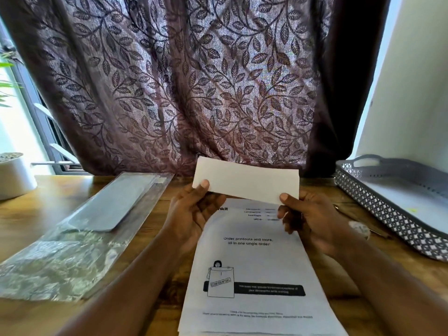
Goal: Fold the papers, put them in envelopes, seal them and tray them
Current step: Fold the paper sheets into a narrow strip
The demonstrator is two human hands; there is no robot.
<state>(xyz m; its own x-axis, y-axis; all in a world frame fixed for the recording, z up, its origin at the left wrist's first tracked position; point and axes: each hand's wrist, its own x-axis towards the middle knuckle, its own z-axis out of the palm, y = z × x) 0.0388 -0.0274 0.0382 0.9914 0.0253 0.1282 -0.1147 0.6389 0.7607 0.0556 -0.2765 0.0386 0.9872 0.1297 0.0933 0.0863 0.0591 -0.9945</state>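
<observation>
Left hand (194, 209), right hand (309, 220) pinch the folded white paper slip (247, 183) — fold done, I reckon; clear-plastic envelope pack (97, 209) next.

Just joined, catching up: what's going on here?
A person pinches a white piece, folded paper or envelope, can't tell which, between left hand and right hand above a stack of printed sheets on the wooden table. A plastic pack lies at left, a grey tray at right.
</observation>
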